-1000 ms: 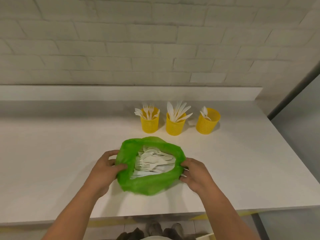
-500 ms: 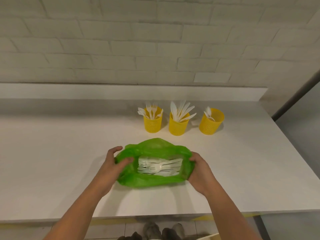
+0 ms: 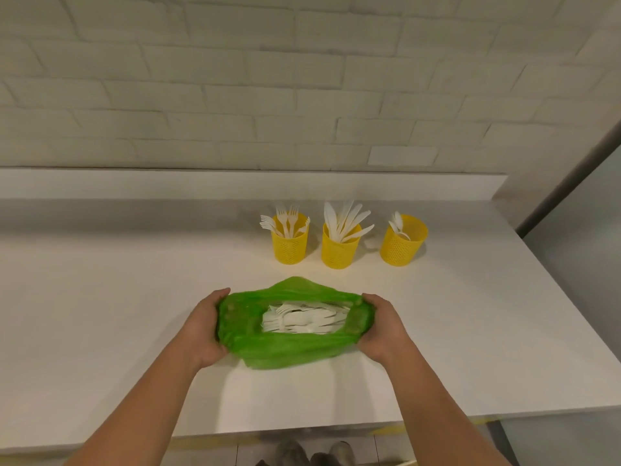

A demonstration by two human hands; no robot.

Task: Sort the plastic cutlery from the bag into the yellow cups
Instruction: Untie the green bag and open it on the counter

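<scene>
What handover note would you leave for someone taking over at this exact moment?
Hands: the left hand grips the green bag at its left edge, and the right hand grips its right edge, holding the mouth open.
Done: forks stand in the left yellow cup, knives in the middle cup and a few spoons in the right cup, all in a row on the table.
Left: a pile of white cutlery lies in the bag, unsorted.

Fingertips of the left grip and right grip vanish into folds of the green bag. The cutlery inside overlaps (no counting it). Walls of the yellow cups hide the handles. The desk runs off the picture's left edge; shoes are cropped at the bottom
</scene>
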